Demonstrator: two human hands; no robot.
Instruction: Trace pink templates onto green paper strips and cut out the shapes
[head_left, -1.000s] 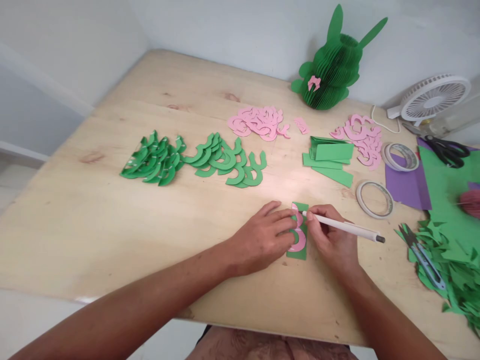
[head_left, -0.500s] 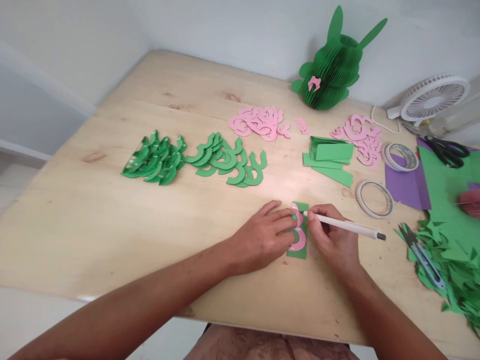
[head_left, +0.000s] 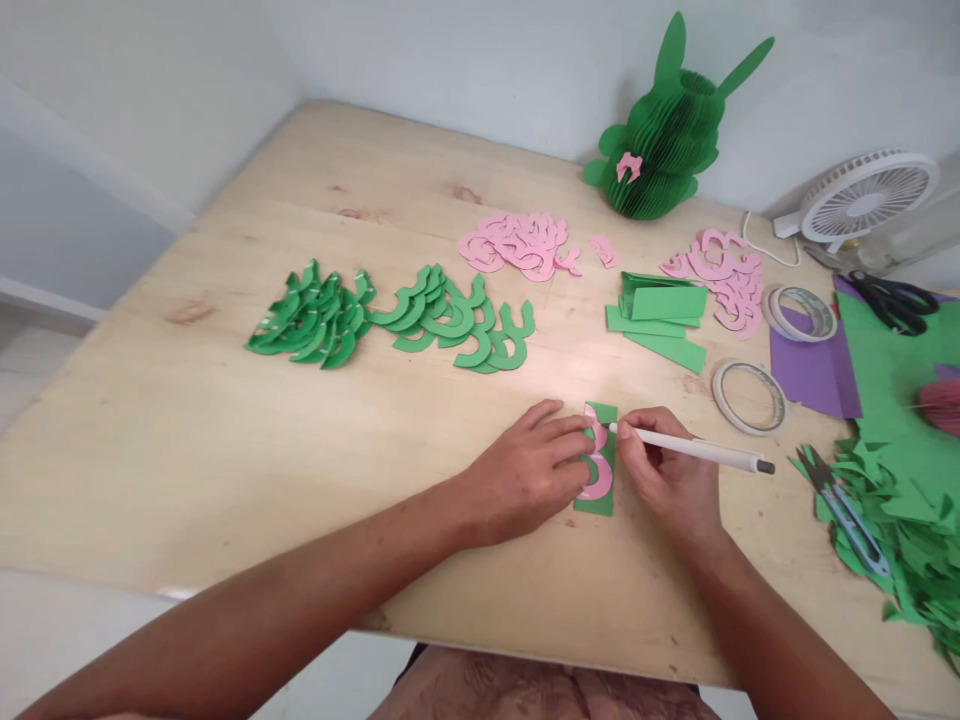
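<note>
A small green paper strip [head_left: 598, 507] lies on the table in front of me, with a pink curved paper cutout [head_left: 602, 483] shaped like a 3 on top of it. Flat on the table, my left hand [head_left: 521, 475] has its fingers stretched out, and the fingertips press the cutout against the strip. My right hand [head_left: 675, 485] pinches a white pen [head_left: 694, 446] near its tip. That tip is at the right edge of the cutout's upper curve, and the pen's dark end points right. Part of the cutout's left side is hidden under my left fingers.
Green curved cutouts [head_left: 491, 345] and folded green pieces [head_left: 307, 320] lie at left. Behind are pink cutouts [head_left: 517, 245], green strips [head_left: 667, 303] and a green paper figure [head_left: 660, 150]. Rightward are tape rolls [head_left: 718, 395], snips [head_left: 844, 510], scraps [head_left: 911, 555], scissors [head_left: 896, 300] and a fan [head_left: 870, 200].
The pen and my right hand have shifted very slightly to the right. My left hand, the cutout and the green strip look almost unmoved.
</note>
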